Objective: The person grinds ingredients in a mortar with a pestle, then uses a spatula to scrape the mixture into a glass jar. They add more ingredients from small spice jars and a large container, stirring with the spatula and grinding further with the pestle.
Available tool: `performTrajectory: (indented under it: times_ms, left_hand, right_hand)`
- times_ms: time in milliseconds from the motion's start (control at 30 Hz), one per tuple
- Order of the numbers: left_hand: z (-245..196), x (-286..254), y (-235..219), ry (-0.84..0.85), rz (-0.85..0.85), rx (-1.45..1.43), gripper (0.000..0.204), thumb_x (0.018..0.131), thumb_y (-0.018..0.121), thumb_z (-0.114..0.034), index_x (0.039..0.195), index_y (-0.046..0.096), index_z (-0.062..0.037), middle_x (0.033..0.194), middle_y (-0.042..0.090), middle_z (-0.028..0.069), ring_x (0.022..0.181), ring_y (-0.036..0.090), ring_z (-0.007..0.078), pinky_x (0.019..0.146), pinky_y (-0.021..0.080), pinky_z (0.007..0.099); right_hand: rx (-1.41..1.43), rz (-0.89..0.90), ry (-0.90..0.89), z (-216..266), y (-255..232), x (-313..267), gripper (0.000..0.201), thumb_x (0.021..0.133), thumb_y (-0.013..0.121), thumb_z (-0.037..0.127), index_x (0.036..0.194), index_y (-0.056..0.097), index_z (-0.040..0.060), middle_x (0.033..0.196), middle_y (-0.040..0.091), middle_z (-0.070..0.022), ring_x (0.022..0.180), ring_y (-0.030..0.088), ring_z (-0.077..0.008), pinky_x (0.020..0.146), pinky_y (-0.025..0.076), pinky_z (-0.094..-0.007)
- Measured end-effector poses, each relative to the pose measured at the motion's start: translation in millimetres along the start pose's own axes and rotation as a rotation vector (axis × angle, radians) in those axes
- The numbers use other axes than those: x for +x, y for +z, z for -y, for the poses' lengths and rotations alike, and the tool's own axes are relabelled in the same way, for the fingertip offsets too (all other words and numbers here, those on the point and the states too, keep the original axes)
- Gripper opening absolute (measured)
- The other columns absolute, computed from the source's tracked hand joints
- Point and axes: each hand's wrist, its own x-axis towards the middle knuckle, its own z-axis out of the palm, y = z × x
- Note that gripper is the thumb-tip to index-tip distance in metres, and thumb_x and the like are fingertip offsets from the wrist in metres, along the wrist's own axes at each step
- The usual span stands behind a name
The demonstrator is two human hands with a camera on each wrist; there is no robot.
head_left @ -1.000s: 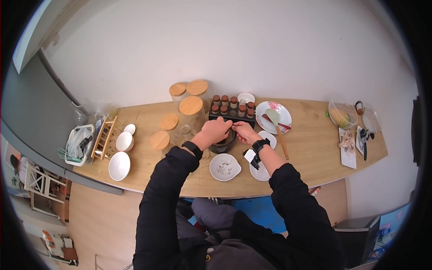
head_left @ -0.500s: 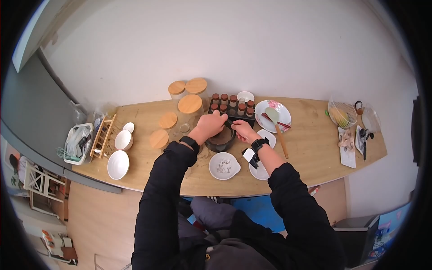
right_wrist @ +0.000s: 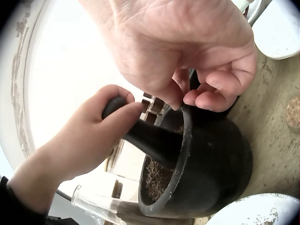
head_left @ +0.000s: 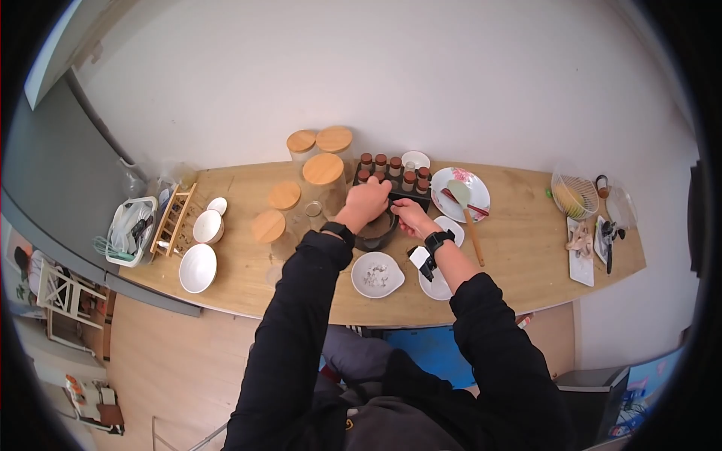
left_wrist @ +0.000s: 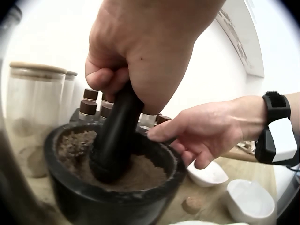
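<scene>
My left hand (head_left: 367,201) grips the top of a black pestle (left_wrist: 116,136), which leans inside a dark stone mortar (left_wrist: 108,199). The pestle's thick end sits in brown ground powder (left_wrist: 145,173), with coarser bits (right_wrist: 157,182) along one side. Across the opening, my right hand (head_left: 412,219) pinches the mortar's rim, thumb at the inner edge and fingers outside. Just in front of the mortar stands a white spouted bowl (head_left: 376,276) with small pale pieces in it.
Lidded glass jars (head_left: 323,169) stand left of the mortar; a black rack (head_left: 420,201) of spice bottles is behind. To the right lie small white dishes (head_left: 435,286) and a flowered plate (head_left: 474,184) bearing a spatula (head_left: 472,234). White bowls (head_left: 198,268) line the left.
My left hand has lifted away from the near side of the mortar and drawn slightly apart from my right hand, uncovering the powder. My right hand stays at the rim.
</scene>
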Motion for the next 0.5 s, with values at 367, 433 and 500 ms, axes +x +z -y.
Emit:
performTrajectory:
  times_ms: [367, 433, 500]
  left_hand:
    - [-1.5, -2.8, -8.6, 0.179, 0.017, 0.091, 0.013, 0.083, 0.053, -0.022, 0.092, 0.058, -0.0137, 0.085, 0.056, 0.0144, 0.070, 0.064, 0.0321, 0.056, 0.051, 0.0414]
    - [-9.5, -2.6, 2.2, 0.172, -0.022, 0.033, 0.016, 0.083, 0.057, -0.027, 0.092, 0.056, -0.0146, 0.087, 0.054, 0.0149, 0.067, 0.063, 0.0315, 0.056, 0.050, 0.0420]
    - [-20.7, -8.3, -10.0, 0.177, 0.039, 0.017, 0.016, 0.084, 0.056, -0.028, 0.093, 0.055, -0.0149, 0.088, 0.054, 0.0148, 0.069, 0.063, 0.0314, 0.059, 0.051, 0.0425]
  right_hand:
    - [0.056, -0.031, -0.053, -5.7, 2.5, 11.4, 0.022, 0.091, 0.056, 0.029, 0.109, 0.057, 0.0170, 0.062, 0.046, 0.0032, 0.046, 0.042, -0.0074, 0.036, 0.026, -0.0236]
    - [0.079, -0.011, 0.004, -4.3, 1.4, 12.7, 0.021, 0.090, 0.056, 0.029, 0.108, 0.057, 0.0185, 0.062, 0.044, 0.0034, 0.045, 0.039, -0.0073, 0.036, 0.024, -0.0239]
    - [0.086, -0.001, 0.059, 3.0, -1.8, 3.4, 0.018, 0.089, 0.056, 0.029, 0.106, 0.058, 0.0214, 0.062, 0.042, 0.0041, 0.045, 0.035, -0.0066, 0.037, 0.021, -0.0231]
